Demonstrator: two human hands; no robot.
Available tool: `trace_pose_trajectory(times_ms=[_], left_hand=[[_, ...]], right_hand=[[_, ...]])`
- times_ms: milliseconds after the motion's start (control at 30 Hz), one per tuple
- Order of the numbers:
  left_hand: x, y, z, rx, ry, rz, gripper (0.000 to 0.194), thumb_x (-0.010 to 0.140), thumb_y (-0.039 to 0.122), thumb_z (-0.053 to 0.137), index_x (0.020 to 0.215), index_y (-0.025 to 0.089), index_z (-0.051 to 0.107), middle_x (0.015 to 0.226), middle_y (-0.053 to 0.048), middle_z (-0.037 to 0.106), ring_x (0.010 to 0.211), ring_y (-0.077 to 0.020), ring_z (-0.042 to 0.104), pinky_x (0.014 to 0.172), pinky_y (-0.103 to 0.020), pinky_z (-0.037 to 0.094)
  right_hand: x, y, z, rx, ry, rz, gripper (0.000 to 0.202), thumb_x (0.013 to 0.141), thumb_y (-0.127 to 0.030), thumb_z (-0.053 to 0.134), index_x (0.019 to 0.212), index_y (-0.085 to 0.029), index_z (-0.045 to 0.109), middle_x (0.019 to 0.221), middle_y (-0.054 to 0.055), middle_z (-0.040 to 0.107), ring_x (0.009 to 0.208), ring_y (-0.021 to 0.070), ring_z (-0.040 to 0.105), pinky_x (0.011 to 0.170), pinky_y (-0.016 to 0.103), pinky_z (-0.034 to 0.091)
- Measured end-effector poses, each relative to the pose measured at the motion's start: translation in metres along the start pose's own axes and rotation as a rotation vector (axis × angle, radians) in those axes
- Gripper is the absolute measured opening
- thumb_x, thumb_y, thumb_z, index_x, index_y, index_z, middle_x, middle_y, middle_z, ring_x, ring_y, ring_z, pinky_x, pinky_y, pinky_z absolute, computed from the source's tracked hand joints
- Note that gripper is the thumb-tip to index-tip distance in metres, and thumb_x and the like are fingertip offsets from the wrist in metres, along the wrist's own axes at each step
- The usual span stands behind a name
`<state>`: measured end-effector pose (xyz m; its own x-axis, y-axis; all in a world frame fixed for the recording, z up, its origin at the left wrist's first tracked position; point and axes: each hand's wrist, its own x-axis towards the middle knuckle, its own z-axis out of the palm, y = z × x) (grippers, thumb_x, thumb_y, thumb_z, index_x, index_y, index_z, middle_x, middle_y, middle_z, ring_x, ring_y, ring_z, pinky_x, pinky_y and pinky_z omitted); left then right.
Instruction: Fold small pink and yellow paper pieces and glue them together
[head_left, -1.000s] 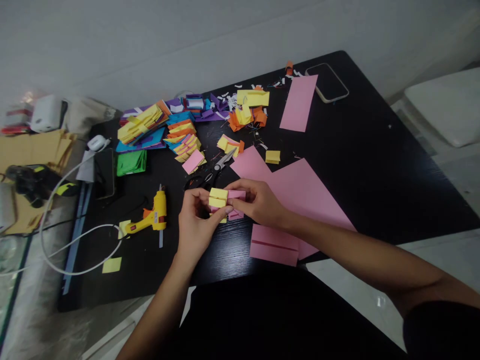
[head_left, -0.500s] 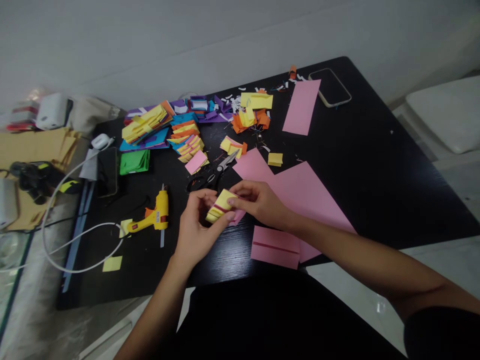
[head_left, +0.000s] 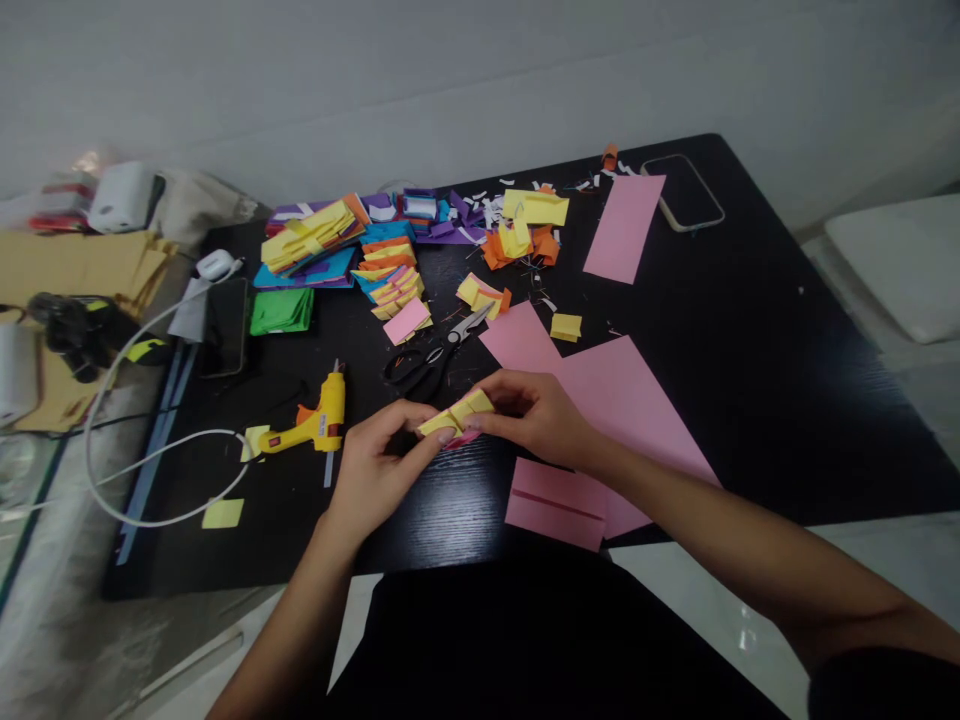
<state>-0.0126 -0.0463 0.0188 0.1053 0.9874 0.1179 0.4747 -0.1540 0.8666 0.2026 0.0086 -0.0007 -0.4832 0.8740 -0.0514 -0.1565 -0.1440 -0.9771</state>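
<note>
Between my two hands is a small folded piece of yellow and pink paper (head_left: 471, 406), held just above the front of the black table. My left hand (head_left: 382, 455) pinches its left end, thumb in front and fingers behind. My right hand (head_left: 529, 415) grips the right end the same way, some fingertips hidden behind the paper. Scissors (head_left: 442, 350) with black handles lie just beyond my hands. Pink sheets (head_left: 634, 420) spread under and beside my right forearm, and a creased pink piece (head_left: 556, 503) lies nearer the table edge.
A yellow glue gun (head_left: 322, 415) lies left of my left hand, with a white cable (head_left: 172, 523) looping beyond it. Folded colored paper stacks (head_left: 390, 270) and scraps (head_left: 491, 210) fill the back. A phone (head_left: 682, 192) rests at the far right, another dark phone (head_left: 226, 328) at the left.
The folded paper has turned in my hands and now lies flatter, its long side more level. My right hand sits slightly lower and farther right; the whole view has shifted a little.
</note>
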Motion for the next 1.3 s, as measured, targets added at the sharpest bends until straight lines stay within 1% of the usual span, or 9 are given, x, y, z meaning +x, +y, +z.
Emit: trace_pose_trajectory(times_ms=[200, 400, 500, 567, 767, 900, 1000, 1100, 1300], left_hand=[[-0.004, -0.002, 0.002, 0.024, 0.082, 0.115, 0.009, 0.089, 0.022, 0.077, 0.098, 0.021, 0.075, 0.089, -0.001, 0.079, 0.077, -0.0132, 0.074, 0.073, -0.023, 0.06], [-0.007, -0.008, 0.006, 0.067, 0.214, 0.252, 0.028, 0.083, 0.015, 0.082, 0.109, 0.023, 0.075, 0.1, -0.001, 0.081, 0.082, -0.0131, 0.078, 0.078, -0.023, 0.063], [-0.006, -0.008, 0.006, 0.089, 0.222, 0.335, 0.026, 0.084, 0.013, 0.081, 0.107, 0.025, 0.078, 0.099, -0.001, 0.082, 0.083, -0.0146, 0.078, 0.078, -0.025, 0.064], [-0.007, -0.007, 0.006, 0.076, 0.212, 0.33, 0.024, 0.085, 0.014, 0.08, 0.106, 0.025, 0.079, 0.099, -0.001, 0.082, 0.084, -0.016, 0.079, 0.078, -0.027, 0.065], [-0.007, -0.006, 0.007, 0.015, 0.23, 0.13, 0.02, 0.084, 0.022, 0.082, 0.104, 0.024, 0.08, 0.095, -0.003, 0.082, 0.078, -0.0164, 0.077, 0.074, -0.028, 0.064], [0.002, -0.003, 0.011, -0.249, 0.147, -0.149, 0.02, 0.083, 0.027, 0.082, 0.102, 0.022, 0.079, 0.079, -0.001, 0.08, 0.068, -0.0142, 0.074, 0.066, -0.025, 0.062], [0.008, -0.004, 0.014, -0.424, 0.078, -0.301, 0.02, 0.08, 0.029, 0.083, 0.097, 0.02, 0.078, 0.073, -0.001, 0.077, 0.065, -0.0148, 0.072, 0.064, -0.026, 0.061], [0.01, -0.007, 0.014, -0.502, 0.049, -0.376, 0.021, 0.078, 0.028, 0.085, 0.095, 0.019, 0.078, 0.072, -0.001, 0.077, 0.064, -0.0147, 0.072, 0.064, -0.027, 0.061], [0.009, -0.008, 0.013, -0.527, 0.047, -0.394, 0.022, 0.076, 0.025, 0.086, 0.095, 0.018, 0.077, 0.073, -0.001, 0.077, 0.066, -0.0146, 0.072, 0.067, -0.027, 0.062]], right_hand=[[-0.003, -0.002, -0.001, -0.053, 0.028, -0.011, 0.019, 0.077, -0.033, 0.087, 0.087, -0.021, 0.077, 0.082, 0.001, 0.08, 0.074, 0.0152, 0.076, 0.071, 0.027, 0.06], [-0.005, 0.0, 0.003, -0.065, 0.062, -0.012, 0.019, 0.078, -0.035, 0.087, 0.087, -0.022, 0.077, 0.085, 0.002, 0.081, 0.079, 0.0163, 0.077, 0.075, 0.03, 0.062], [-0.006, -0.001, 0.003, -0.041, 0.057, 0.001, 0.02, 0.078, -0.036, 0.086, 0.087, -0.021, 0.075, 0.087, 0.002, 0.081, 0.08, 0.0165, 0.077, 0.076, 0.03, 0.063], [-0.007, -0.002, 0.003, -0.05, 0.04, 0.008, 0.02, 0.079, -0.035, 0.085, 0.089, -0.021, 0.074, 0.086, 0.001, 0.08, 0.079, 0.0165, 0.077, 0.075, 0.03, 0.063], [-0.009, -0.005, 0.002, -0.077, 0.019, -0.012, 0.03, 0.083, -0.03, 0.082, 0.111, -0.025, 0.072, 0.095, 0.001, 0.08, 0.084, 0.0168, 0.077, 0.08, 0.031, 0.062], [-0.003, -0.003, -0.001, -0.03, 0.045, 0.141, 0.03, 0.079, -0.035, 0.085, 0.103, -0.02, 0.074, 0.081, 0.001, 0.078, 0.074, 0.0163, 0.074, 0.069, 0.03, 0.06], [0.003, -0.002, -0.004, 0.044, 0.021, 0.288, 0.035, 0.075, -0.038, 0.088, 0.099, -0.017, 0.074, 0.074, 0.001, 0.076, 0.068, 0.0147, 0.072, 0.066, 0.028, 0.059], [0.005, -0.002, -0.004, 0.12, 0.009, 0.364, 0.037, 0.073, -0.037, 0.089, 0.098, -0.016, 0.073, 0.073, 0.001, 0.075, 0.065, 0.0137, 0.07, 0.064, 0.027, 0.059], [0.005, -0.001, -0.004, 0.118, 0.008, 0.369, 0.036, 0.072, -0.033, 0.09, 0.098, -0.015, 0.073, 0.073, 0.001, 0.074, 0.066, 0.0143, 0.07, 0.064, 0.028, 0.059]])
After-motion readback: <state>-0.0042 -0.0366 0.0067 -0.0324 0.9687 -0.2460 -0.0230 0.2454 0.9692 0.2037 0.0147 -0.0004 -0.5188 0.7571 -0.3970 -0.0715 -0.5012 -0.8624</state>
